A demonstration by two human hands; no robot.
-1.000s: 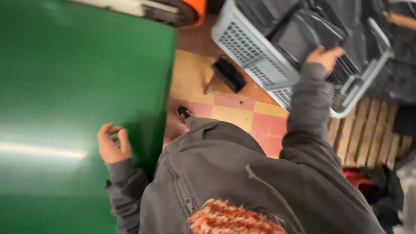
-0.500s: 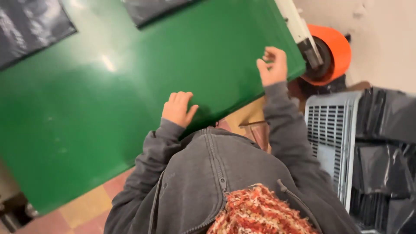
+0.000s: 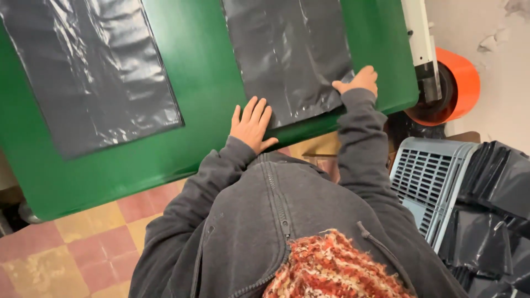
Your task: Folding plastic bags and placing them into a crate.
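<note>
Two hands on the table here, and closest to the camera is a grey zip hoodie [image 3: 287,221] with a red and cream knitted scarf [image 3: 331,270] at the bottom edge. Off to the right sits a grey slatted plastic crate [image 3: 428,182], stuffed with crumpled black plastic bags [image 3: 491,204] spilling over its rim. Floor underneath is pink and yellow tiles [image 3: 77,248]. Moving up, the left hand [image 3: 252,124] lies flat with fingers spread on the near edge of the green table [image 3: 204,72], touching the bottom edge of a black plastic sheet [image 3: 290,55], not gripping it. Right hand [image 3: 359,81] is curled, pinching that sheet's lower right corner. Second black sheet [image 3: 91,72] lies flat further left, well apart. Beyond the table's right end there's an orange roll [image 3: 455,83] on a white bracket [image 3: 420,33].
</note>
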